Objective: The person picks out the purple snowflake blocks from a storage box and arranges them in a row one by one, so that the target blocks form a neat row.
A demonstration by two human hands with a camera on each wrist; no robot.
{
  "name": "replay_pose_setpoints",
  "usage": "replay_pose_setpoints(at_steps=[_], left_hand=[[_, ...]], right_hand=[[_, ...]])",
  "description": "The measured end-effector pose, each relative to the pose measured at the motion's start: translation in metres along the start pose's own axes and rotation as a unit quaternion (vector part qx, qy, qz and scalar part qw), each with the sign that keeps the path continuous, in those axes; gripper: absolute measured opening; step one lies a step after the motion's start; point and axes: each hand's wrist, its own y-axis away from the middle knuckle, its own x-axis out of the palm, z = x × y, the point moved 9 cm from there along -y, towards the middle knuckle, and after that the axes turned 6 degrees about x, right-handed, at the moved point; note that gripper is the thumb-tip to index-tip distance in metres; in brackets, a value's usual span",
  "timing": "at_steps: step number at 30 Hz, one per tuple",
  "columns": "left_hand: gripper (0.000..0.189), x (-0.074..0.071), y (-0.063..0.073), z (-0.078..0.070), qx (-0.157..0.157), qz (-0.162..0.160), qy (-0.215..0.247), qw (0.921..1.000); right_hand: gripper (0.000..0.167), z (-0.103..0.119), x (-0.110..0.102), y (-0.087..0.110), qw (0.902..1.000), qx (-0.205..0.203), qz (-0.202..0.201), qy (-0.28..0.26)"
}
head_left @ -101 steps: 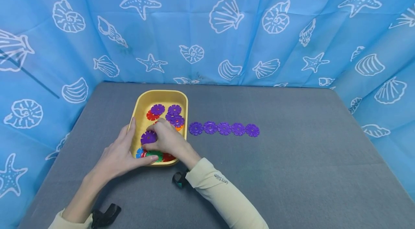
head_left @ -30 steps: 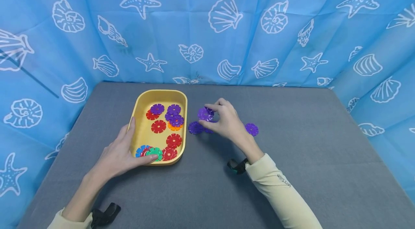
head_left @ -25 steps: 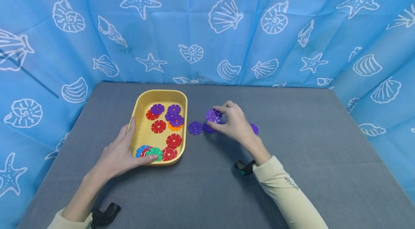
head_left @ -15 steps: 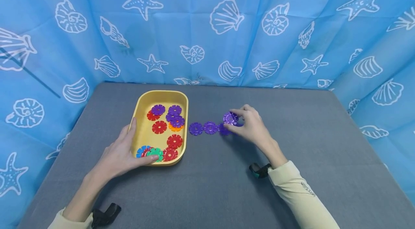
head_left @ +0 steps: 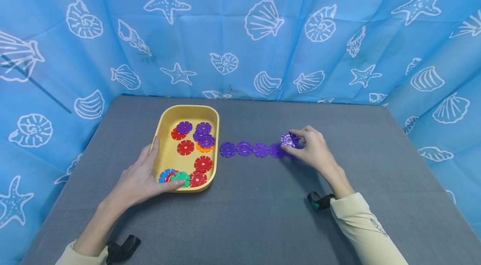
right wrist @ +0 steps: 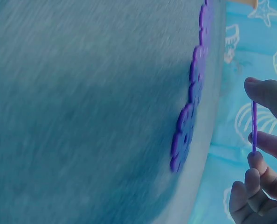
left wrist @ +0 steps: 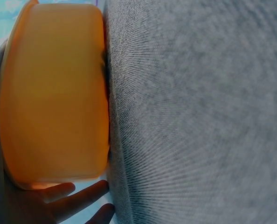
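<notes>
My right hand [head_left: 315,148] pinches a purple snowflake disc [head_left: 288,139] by its edges, above the right end of a row of several purple snowflake discs [head_left: 260,150]. In the right wrist view this held disc [right wrist: 254,126] shows edge-on between thumb and fingertips, off the table, while the row [right wrist: 194,88] lies flat. My left hand [head_left: 137,177] grips the near left corner of a yellow plastic tray [head_left: 160,131], thumb over the front rim and fingers along its left side. The tray's outer wall [left wrist: 54,93] fills much of the left wrist view's left side.
Inside the tray lie loose discs: several red ones [head_left: 185,147], several purple ones [head_left: 184,127], an orange one [head_left: 203,148], a blue one [head_left: 164,176] and a green one [head_left: 181,179]. A grey cloth covers the table [head_left: 255,215]. Behind it hangs a blue curtain [head_left: 233,27] with sea shapes.
My right hand took a purple disc from the tray and carried it rightward above the row to its right end. My left hand has stayed on the tray.
</notes>
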Motion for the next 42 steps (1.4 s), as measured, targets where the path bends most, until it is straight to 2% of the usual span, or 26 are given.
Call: replay_pose_setpoints(at_steps=[9, 18, 25, 35, 42], left_hand=[[0.139, 0.0, 0.001, 0.0, 0.002, 0.0, 0.0, 1.0], [0.138, 0.0, 0.001, -0.001, 0.006, -0.002, 0.002, 1.0], [0.139, 0.0, 0.001, 0.0, 0.006, -0.003, -0.001, 1.0], [0.138, 0.001, 0.0, 0.001, 0.0, 0.003, 0.001, 1.0], [0.136, 0.0, 0.0, 0.0, 0.008, -0.004, 0.001, 1.0]], right_hand=[[0.052, -0.023, -0.01, 0.005, 0.9997, 0.005, 0.01, 0.02], [0.052, -0.041, -0.01, 0.012, 0.9967, -0.007, 0.064, 0.05], [0.053, -0.053, -0.006, 0.015, 0.993, 0.009, 0.109, 0.045], [0.057, -0.063, 0.001, 0.012, 0.9904, 0.023, 0.13, 0.043], [0.06, -0.067, 0.004, 0.012, 0.9846, 0.048, 0.164, 0.038]])
